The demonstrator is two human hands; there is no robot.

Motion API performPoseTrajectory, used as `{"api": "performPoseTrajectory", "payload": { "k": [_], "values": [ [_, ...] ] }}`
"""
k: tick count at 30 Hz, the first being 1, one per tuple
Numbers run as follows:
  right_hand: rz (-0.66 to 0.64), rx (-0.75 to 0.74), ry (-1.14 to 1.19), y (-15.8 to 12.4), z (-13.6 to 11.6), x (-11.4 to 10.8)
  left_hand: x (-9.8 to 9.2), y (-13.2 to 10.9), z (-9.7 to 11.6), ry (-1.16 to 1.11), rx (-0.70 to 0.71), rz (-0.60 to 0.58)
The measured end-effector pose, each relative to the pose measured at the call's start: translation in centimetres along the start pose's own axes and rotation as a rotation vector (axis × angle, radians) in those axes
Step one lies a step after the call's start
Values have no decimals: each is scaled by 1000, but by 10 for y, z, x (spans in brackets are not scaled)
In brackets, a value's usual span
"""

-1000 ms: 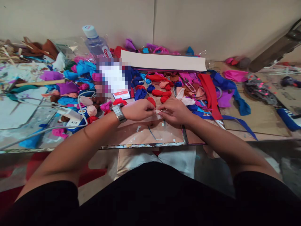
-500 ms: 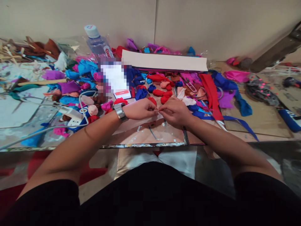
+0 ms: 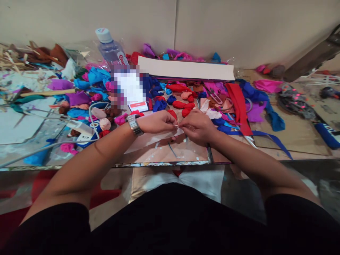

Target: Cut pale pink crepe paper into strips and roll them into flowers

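One water bottle point(image 3: 110, 47) stands at eleven o'clock, one long white board point(image 3: 186, 69) at twelve; two hands, left hand point(image 3: 156, 122) and right hand point(image 3: 199, 126), pinch one pale sheet point(image 3: 148, 139).

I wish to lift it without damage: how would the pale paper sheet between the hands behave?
The pale paper sheet looks very thin and lies limp on the table, so it probably flops and weighs little. The left hand and right hand pinch it with only their fingers, so it may tear easily.

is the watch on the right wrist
No, the watch sits on the left wrist behind the left hand; the wrist of the right hand is bare.
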State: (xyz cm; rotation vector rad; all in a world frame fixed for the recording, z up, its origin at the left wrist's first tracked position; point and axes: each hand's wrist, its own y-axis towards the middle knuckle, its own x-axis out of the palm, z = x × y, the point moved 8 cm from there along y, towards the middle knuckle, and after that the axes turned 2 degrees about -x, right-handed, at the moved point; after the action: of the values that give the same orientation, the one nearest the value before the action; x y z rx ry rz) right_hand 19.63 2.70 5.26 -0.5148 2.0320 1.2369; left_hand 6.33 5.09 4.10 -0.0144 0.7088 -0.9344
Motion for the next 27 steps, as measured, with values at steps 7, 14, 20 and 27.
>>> {"api": "performPoseTrajectory", "payload": {
  "k": [7, 14, 20, 27],
  "values": [
    [7, -60, -10, -1, -5, -2, 0, 1, -1, -68, 45, -45],
    [-40, -25, -23, -2, -1, 1, 5, 1, -1, -119, 40, -72],
    [-35, -25, -24, 0, -2, 1, 1, 0, -2, -62, 30, -41],
    [-12, -11, -3, -2, -1, 1, 0, 1, -4, -19, 4, -4]
  ]
}}
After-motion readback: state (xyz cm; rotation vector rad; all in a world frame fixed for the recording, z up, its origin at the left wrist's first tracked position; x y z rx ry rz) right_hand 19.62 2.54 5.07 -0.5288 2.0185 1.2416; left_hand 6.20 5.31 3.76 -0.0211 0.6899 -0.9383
